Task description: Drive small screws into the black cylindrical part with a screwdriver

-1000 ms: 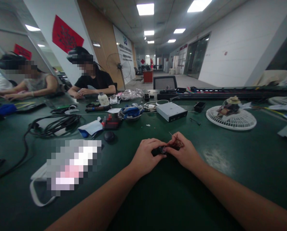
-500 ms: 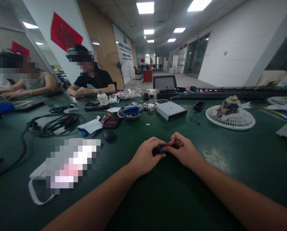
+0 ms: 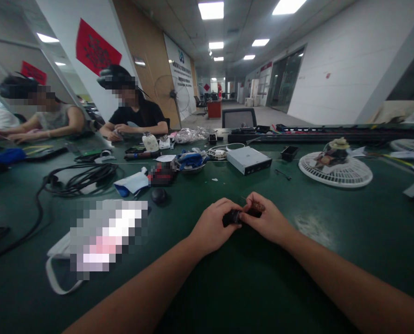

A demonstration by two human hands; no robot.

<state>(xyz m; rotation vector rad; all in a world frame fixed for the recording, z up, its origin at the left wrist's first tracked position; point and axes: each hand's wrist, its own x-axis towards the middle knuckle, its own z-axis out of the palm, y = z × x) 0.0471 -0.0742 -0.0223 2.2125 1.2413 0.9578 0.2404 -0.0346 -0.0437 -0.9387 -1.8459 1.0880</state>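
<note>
My left hand (image 3: 213, 226) grips a small black cylindrical part (image 3: 231, 218), possibly a connector. My right hand (image 3: 266, 219) pinches a small brown component (image 3: 256, 208) with a thin wire sticking out at its far side. The two hands meet just above the dark green workbench (image 3: 262, 273), and the black part and brown component touch or nearly touch between my fingers. The fingers hide most of both objects, so their exact shape cannot be made out.
A coiled black cable (image 3: 81, 179), a round black mouse-like object (image 3: 158, 195) and a pixelated item (image 3: 105, 234) lie to my left. Ahead are a white-grey metal box (image 3: 248, 160) and a white fan grille (image 3: 335, 169). Two seated people work across the bench.
My hands have stayed together around the two small parts, with only slight shifts. The whole view has tilted slightly as my head moved.
</note>
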